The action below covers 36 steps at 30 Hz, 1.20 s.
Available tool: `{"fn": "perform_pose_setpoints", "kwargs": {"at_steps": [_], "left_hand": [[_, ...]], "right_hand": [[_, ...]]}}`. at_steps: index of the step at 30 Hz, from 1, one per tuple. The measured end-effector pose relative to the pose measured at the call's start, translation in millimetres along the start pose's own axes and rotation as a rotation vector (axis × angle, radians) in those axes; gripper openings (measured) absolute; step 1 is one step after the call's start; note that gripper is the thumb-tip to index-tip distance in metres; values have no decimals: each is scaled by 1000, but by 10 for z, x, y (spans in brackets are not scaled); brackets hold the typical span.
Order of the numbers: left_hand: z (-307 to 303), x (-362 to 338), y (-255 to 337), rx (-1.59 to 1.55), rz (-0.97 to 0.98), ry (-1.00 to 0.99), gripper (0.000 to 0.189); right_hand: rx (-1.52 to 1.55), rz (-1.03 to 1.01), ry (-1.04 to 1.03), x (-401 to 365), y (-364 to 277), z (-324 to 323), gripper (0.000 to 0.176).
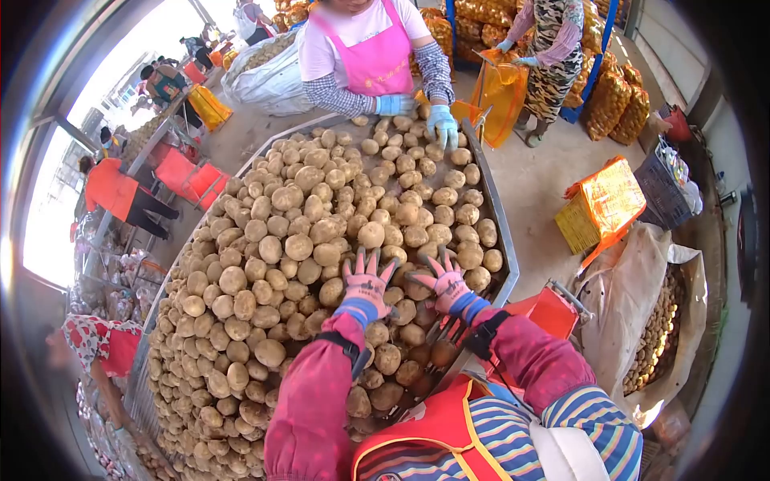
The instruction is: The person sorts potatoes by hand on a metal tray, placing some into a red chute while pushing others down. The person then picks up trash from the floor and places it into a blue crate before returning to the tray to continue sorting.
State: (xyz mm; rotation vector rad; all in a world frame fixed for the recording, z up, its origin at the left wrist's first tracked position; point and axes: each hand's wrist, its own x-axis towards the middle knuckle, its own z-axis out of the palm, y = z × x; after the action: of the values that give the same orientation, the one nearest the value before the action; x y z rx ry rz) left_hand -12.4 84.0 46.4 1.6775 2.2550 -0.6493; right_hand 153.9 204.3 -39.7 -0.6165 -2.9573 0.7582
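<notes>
Heaped potatoes (265, 248) cover a metal sorting table (504, 232) in front of me. Both of my hands wear pink work gloves with dark fingertips and blue cuffs. My left hand (366, 286) lies over the potatoes near the middle of the table, fingers spread, touching their tops. To its right, close to the table's edge, my right hand (447, 284) also rests on potatoes with its fingers apart. Neither hand is closed around a potato. Some potatoes below my hands are shaded by my arms.
Opposite me, a person in a pink apron (377, 56) reaches blue-gloved hands into the potatoes. At right stand a yellow crate (576, 224) with an orange mesh bag, a grey crate (662, 188) and a white sack (618, 313) of potatoes. A red container (541, 313) adjoins the table.
</notes>
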Motion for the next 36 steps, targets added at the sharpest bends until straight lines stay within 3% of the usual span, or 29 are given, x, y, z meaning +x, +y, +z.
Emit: {"fn": "perform_pose_setpoints", "kwargs": {"at_steps": [3, 5, 7, 9, 10, 11, 12, 14, 17, 19, 21, 25, 27, 32, 35, 36], "left_hand": [[70, 331, -70, 5, 58, 48, 96], [24, 428, -46, 34, 51, 153, 97], [-48, 545, -37, 24, 51, 132, 98], [10, 726, -46, -111, 35, 140, 102], [41, 814, -27, -129, 18, 163, 106], [119, 922, 3, -130, -12, 189, 109], [234, 1040, 18, -126, -29, 236, 111], [276, 1144, 20, -69, -26, 237, 118], [259, 1111, 6, -37, 0, 232, 114], [232, 1093, -7, -142, 33, 228, 114], [124, 1050, 0, -188, 29, 123, 110], [185, 956, 71, -143, 72, 118, 98], [170, 887, 90, -104, 68, 131, 93], [195, 639, 160, -107, 110, 71, 88], [184, 440, 192, -105, 143, -26, 93], [224, 388, 210, -22, 172, -48, 91]], "right_hand": [[4, -14, -22, 276, 202, -85, 83], [163, -63, 101, 392, 354, -79, 87], [228, -33, 113, 559, 396, -175, 90], [19, 187, -27, 760, 359, -274, 91], [17, 187, -17, 849, 339, -401, 92], [-35, 204, -107, 950, 316, -553, 81], [-137, 197, -50, 1100, 405, -382, 69], [-230, 239, -71, 1232, 388, -381, 66], [-70, 183, 9, 1066, 358, -428, 73], [-138, 171, 136, 782, 389, -486, 75], [-107, 268, 238, 433, 508, -502, 74], [57, 591, 319, -122, 874, -106, 71], [-59, 532, 314, -217, 814, 53, 70], [75, 700, 319, -9, 584, -18, 67], [183, 564, 161, 122, 213, -300, 58], [168, 422, 180, 189, 190, -151, 58]]}}
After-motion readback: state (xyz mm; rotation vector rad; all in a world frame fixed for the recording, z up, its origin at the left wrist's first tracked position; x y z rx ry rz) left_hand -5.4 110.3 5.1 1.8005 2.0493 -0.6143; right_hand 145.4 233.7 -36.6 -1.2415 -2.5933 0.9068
